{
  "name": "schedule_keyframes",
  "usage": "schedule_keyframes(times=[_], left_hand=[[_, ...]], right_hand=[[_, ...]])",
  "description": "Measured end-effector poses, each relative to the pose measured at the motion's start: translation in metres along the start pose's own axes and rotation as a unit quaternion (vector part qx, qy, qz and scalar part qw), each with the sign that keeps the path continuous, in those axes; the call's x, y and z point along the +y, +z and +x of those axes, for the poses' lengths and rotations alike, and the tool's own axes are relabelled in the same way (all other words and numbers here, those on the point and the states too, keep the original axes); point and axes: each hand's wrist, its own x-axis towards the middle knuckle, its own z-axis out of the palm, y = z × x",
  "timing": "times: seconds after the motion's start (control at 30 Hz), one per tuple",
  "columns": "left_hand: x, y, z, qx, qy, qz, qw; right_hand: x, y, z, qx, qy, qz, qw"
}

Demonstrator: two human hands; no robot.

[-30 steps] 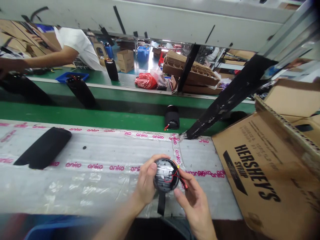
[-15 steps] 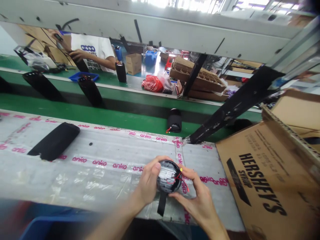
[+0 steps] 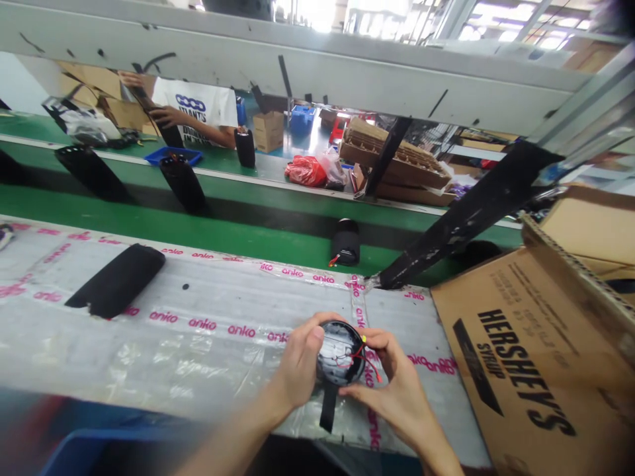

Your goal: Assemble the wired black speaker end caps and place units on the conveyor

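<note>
Left hand [image 3: 300, 363] clasping a round black part [image 3: 333, 347], right hand [image 3: 397, 380] half spread, thumb and fingers holding its rim, red wires [image 3: 371, 367] between them

Casing [image 3: 340, 357] between left hand [image 3: 300, 367] and right hand [image 3: 397, 377], over the counter [image 3: 223, 297].
A strap [image 3: 328, 408] hangs from the casing's near side, between the hands. On the counter, a pouch [image 3: 122, 279] lies well left of the left hand; a box [image 3: 536, 383] stands right of the right hand. Beyond the hands, a canister [image 3: 346, 241] sits on the belt [image 3: 278, 231], left of a post [image 3: 456, 215].
</note>
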Motion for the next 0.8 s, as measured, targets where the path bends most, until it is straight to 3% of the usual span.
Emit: schedule_keyframes(times=[0.33, 0.47, 0.57, 0.7, 0.8], left_hand=[[0.001, 0.001, 0.0, 0.022, 0.008, 0.013, 1.0], [0.0, 0.003, -0.004, 0.017, -0.002, 0.011, 1.0], [0.001, -0.009, -0.004, -0.042, -0.018, -0.008, 0.999], [-0.001, -0.053, -0.002, -0.132, -0.036, -0.024, 0.99], [-0.013, -0.081, -0.006, -0.202, -0.056, 0.027, 0.977]], right_hand=[[-0.001, -0.014, 0.022, -0.045, -0.034, -0.027, 0.998], [-0.004, -0.025, 0.015, -0.087, 0.019, 0.009, 0.996], [0.009, -0.034, 0.001, -0.118, 0.07, 0.044, 0.99], [0.048, -0.035, -0.025, -0.02, 0.117, 0.015, 0.993], [0.078, -0.026, -0.045, 0.072, 0.147, -0.024, 0.986]])
